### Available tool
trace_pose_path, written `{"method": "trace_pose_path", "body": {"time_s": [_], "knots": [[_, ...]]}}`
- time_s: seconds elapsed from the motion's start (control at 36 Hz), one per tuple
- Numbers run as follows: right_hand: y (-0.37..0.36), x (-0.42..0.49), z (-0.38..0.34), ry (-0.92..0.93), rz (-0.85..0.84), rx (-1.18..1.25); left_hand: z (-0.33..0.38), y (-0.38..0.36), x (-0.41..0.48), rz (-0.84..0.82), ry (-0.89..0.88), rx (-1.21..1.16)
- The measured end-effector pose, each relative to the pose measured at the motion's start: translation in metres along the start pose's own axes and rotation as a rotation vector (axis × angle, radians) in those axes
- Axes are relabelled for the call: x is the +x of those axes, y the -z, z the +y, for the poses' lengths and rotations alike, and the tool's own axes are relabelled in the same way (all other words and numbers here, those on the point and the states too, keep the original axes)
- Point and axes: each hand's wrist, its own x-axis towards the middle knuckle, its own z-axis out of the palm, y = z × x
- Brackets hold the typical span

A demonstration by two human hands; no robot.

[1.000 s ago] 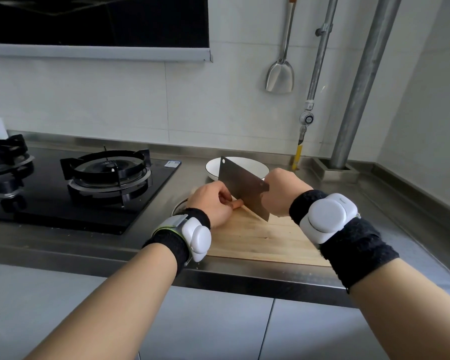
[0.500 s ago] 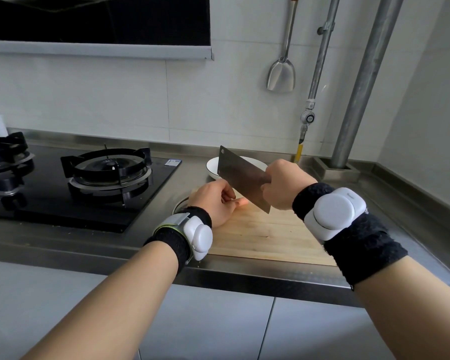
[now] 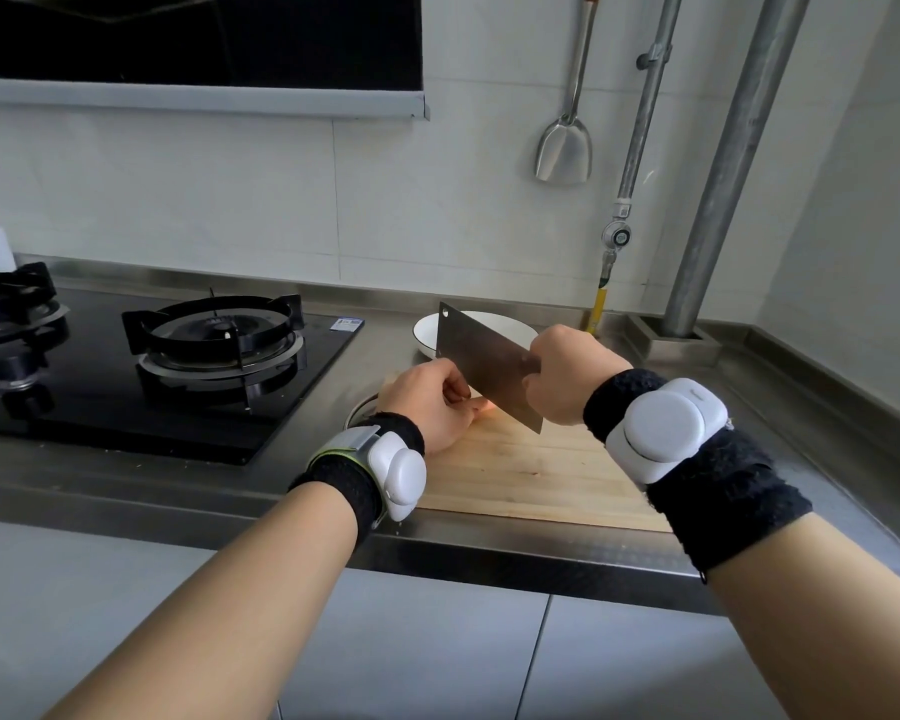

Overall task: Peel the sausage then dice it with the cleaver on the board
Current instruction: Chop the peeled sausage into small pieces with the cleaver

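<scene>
A wooden cutting board (image 3: 531,475) lies on the steel counter in front of me. My left hand (image 3: 427,402) rests at the board's far left corner, its fingers curled over a pink sausage (image 3: 481,406), of which only a small end shows. My right hand (image 3: 567,376) grips the handle of a steel cleaver (image 3: 484,363). The blade is tilted, its far end raised and its lower corner close to the board just right of the sausage end. Most of the sausage is hidden under my left hand and behind the blade.
A white bowl (image 3: 494,324) stands behind the cleaver. A gas stove (image 3: 214,340) fills the counter to the left. A metal spatula (image 3: 565,148) hangs on the wall, with pipes (image 3: 723,163) at the right. A round metal rim (image 3: 359,407) shows left of the board.
The cleaver rose off the sausage and has come back down toward the board beside my left fingers. My left hand stayed on the sausage.
</scene>
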Motion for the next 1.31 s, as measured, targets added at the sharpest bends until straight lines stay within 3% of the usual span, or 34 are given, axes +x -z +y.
{"method": "trace_pose_path", "body": {"time_s": [0.25,0.53,0.89,1.31], "knots": [[-0.0034,-0.0014,0.0009,-0.008,0.008,0.005,-0.0040,0.0075,0.0027,0.073,0.222,-0.165],[-0.0053,-0.0012,0.0025,0.003,-0.022,0.000,-0.0009,0.0036,0.0002,-0.049,0.120,-0.034],[-0.0035,-0.0006,0.0017,0.001,-0.099,0.010,-0.0025,0.0029,0.0002,-0.039,0.093,-0.029],[-0.0061,-0.0019,0.0091,-0.018,-0.066,0.075,-0.0057,0.0006,0.0013,0.023,0.096,-0.075]]}}
